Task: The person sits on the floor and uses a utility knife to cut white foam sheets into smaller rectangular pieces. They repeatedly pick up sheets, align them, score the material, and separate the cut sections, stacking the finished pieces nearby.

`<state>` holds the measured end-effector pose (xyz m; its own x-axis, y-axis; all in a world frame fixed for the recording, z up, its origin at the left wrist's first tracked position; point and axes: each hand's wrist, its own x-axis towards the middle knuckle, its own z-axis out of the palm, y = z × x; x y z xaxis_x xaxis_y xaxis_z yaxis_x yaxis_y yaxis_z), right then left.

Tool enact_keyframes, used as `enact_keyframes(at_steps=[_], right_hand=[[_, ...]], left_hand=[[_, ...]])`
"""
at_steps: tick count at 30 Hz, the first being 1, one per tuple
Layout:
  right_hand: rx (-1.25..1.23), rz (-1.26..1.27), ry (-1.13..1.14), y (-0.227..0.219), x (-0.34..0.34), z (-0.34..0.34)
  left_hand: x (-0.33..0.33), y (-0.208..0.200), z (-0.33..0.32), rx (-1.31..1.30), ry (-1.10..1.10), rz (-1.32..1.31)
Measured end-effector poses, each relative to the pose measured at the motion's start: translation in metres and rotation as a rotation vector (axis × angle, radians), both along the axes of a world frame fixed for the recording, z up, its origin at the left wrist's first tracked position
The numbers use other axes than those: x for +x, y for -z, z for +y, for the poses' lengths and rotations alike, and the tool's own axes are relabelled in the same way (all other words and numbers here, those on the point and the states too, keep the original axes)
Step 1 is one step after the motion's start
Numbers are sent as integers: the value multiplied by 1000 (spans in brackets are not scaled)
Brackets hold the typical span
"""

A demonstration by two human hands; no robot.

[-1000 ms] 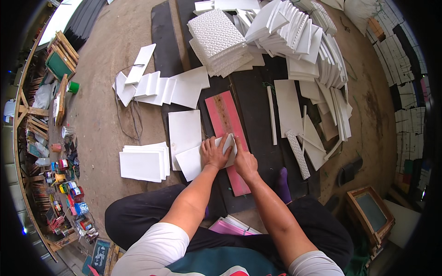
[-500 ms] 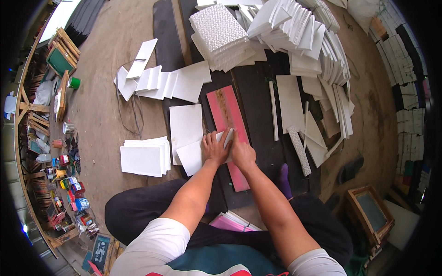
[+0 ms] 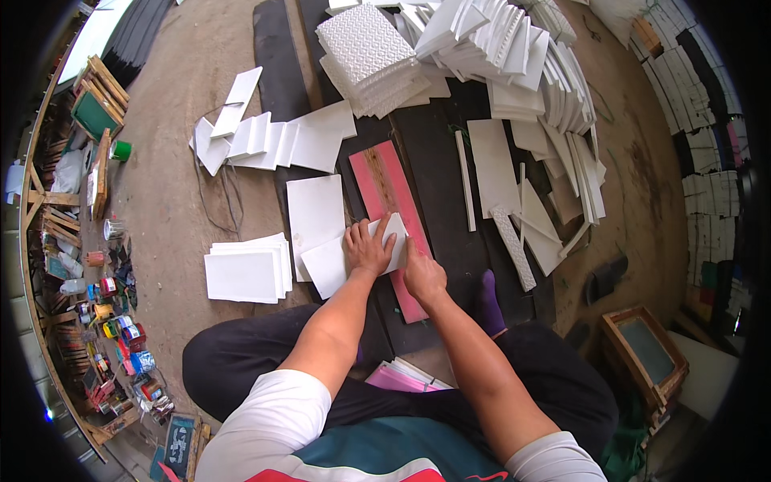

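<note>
A white foam-like sheet (image 3: 324, 267) lies slanted across a narrow pink board (image 3: 414, 215) with a worn brown strip along its far part. My left hand (image 3: 368, 251) rests flat on this sheet, its fingers spread. Close by on the right, my right hand (image 3: 426, 275) is closed at the sheet's right edge, thumb side toward it. Whatever its fingers grip is hidden. Partly under the sheet's left end lies a larger white sheet (image 3: 314, 205).
A stack of small white sheets (image 3: 241, 273) sits left, with fanned sheets (image 3: 269, 140) beyond. Textured white blocks (image 3: 365, 48) and a heap of white slabs (image 3: 494, 48) stand at the far side. Paint cans (image 3: 128, 329) line the left. A wooden frame (image 3: 646, 345) is at right.
My right hand has come slightly nearer along the sheet's right edge. My left fingers are spread wider, apart from the right hand. The whole view has shifted a little.
</note>
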<state>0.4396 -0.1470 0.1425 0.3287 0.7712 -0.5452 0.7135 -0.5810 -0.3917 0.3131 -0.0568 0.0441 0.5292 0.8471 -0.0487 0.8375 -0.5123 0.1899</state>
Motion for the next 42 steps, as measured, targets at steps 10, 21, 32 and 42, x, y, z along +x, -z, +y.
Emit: enact_keyframes(at_steps=[10,21,32,42], right_hand=[[-63,-10,-23,-8,-7,-57],[-15,26,223,4,-13,-128],[282,113,589,61,23,-19],[168,138,731,71,38,-6]], left_hand=[[-1,-1,-1,15,4,10],[-7,10,9,-25,-18,-146],[-24,-19,20,-203,42,-268],[-31,-39,30,-222,4,-291]])
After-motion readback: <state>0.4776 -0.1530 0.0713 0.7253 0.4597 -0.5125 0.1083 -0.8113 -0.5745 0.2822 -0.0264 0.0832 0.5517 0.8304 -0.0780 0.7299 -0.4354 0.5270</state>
